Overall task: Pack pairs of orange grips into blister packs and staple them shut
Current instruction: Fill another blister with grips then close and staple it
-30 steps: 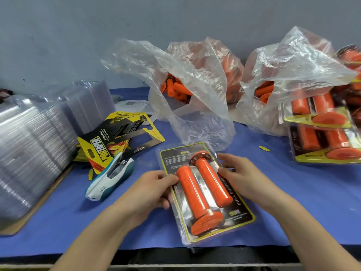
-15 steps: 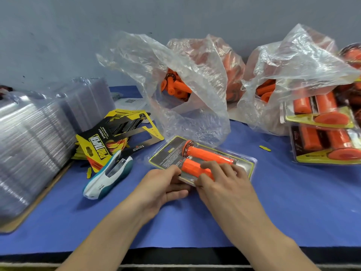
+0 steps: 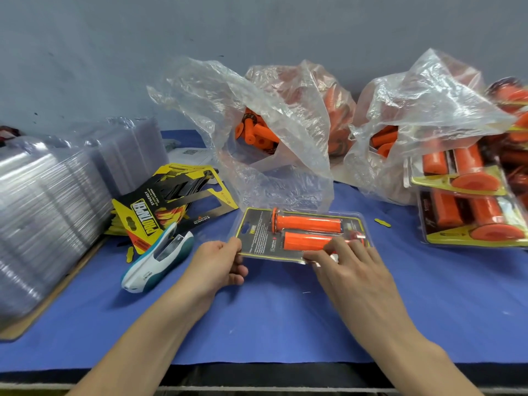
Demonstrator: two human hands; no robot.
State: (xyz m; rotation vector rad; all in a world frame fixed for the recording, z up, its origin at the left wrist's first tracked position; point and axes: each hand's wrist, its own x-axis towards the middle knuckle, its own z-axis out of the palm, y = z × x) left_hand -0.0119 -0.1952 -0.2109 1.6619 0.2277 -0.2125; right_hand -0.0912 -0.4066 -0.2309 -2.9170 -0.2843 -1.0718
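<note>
A clear blister pack (image 3: 258, 234) with a black and yellow card lies sideways on the blue table (image 3: 285, 315), holding two orange grips (image 3: 308, 222) side by side. My left hand (image 3: 220, 262) pinches the pack's near left corner. My right hand (image 3: 347, 265) presses its fingertips on the near edge, over the nearer grip. A white and teal stapler (image 3: 155, 258) lies to the left of my left hand, untouched.
Stacks of empty clear blisters (image 3: 43, 201) fill the left side, with printed cards (image 3: 171, 201) beside them. Plastic bags of loose orange grips (image 3: 257, 132) stand at the back. Filled packs (image 3: 468, 201) are piled at the right.
The pack has been turned from lengthwise to sideways and laid farther back. My right hand shifted from the pack's right edge to its near edge.
</note>
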